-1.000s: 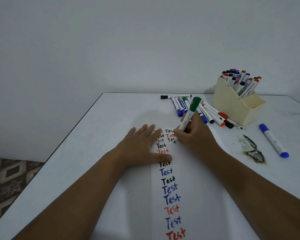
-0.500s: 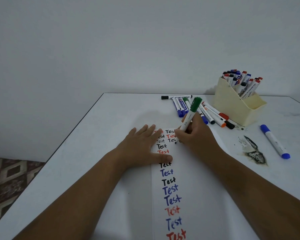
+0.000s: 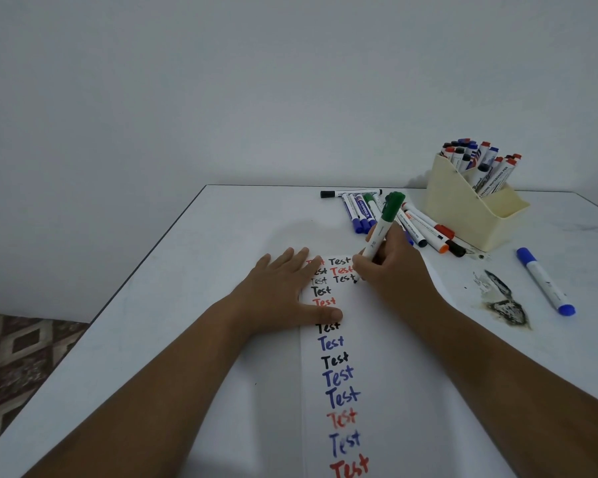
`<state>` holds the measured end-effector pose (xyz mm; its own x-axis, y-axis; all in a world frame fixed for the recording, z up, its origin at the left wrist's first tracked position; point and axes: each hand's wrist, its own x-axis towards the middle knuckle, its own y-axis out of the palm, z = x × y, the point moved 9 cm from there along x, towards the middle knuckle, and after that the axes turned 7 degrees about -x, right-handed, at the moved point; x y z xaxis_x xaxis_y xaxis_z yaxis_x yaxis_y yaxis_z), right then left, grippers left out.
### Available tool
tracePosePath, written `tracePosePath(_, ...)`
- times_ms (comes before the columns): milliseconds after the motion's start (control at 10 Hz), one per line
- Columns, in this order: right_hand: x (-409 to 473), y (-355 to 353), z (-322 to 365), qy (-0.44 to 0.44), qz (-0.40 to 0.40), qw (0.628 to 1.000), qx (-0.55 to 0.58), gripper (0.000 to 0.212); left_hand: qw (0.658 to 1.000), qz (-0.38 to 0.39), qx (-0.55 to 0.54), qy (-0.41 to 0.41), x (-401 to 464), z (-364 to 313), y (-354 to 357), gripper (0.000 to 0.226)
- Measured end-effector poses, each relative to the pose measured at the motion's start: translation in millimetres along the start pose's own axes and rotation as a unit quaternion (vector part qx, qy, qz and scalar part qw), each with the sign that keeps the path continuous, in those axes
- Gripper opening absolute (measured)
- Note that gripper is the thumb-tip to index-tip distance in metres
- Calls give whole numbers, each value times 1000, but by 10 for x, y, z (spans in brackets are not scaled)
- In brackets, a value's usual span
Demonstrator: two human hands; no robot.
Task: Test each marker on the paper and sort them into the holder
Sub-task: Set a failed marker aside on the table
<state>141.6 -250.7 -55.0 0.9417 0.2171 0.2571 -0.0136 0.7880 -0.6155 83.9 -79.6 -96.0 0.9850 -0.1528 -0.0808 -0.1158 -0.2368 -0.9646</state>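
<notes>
Right hand (image 3: 392,270) clamped round slim green-capped marker (image 3: 382,232), left hand (image 3: 283,291) flat on smooth paper (image 3: 377,339).

I see a flat white tabletop (image 3: 194,305) with a thin dark edge running along its left side and far end. On its right part, near the front, there is a dark, greyish-brown smudge (image 3: 501,301) with ragged, scraped-looking patches; I cannot tell what it is made of. Farther right and back I make out a fainter grey smear (image 3: 587,229) on the surface. Behind the tabletop stands a plain, pale grey wall (image 3: 256,91) that fills the upper half of my view. At lower left, below the tabletop's edge, I see a floor (image 3: 18,357) patterned in brown and cream diamonds.
</notes>
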Motion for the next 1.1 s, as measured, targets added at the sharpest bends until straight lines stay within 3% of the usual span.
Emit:
tracePosePath(300, -20, 14, 29, -8, 10, 1000, 3, 40, 1000, 5, -5, -3, -23, -23, -10, 113)
tracePosePath(500, -16, -87, 24, -12, -45, 999, 3, 32, 1000, 3, -8, -4, -16, -29, -24, 114)
tracePosePath(600, -1, -154, 85, -40, -64, 997, -14, 28, 1000, -6, -24, -1, -27, -45, -50, 117)
tracePosePath(700, 52, -217, 206, -89, -62, 989, -105, 40, 998, -25, -55, -6, -36, -39, -89, 122)
tracePosePath(800, 62, -264, 329, -125, -47, 966, -220, 40, 992, -62, -105, -13, -90, -58, -164, 125)
tracePosePath(900, 11, -289, 351, -128, -15, 918, -374, 37, 968, -132, -213, -6, -162, -43, -283, 126)
tracePosePath(1000, -70, -290, 414, -183, 1, 841, -509, 39, 942, -237, -231, 53, -266, -74, -467, 109)
tracePosePath(1100, -153, -285, 478, -232, 5, 822, -520, 34, 931, -320, -130, 119, -379, -220, -609, 77)
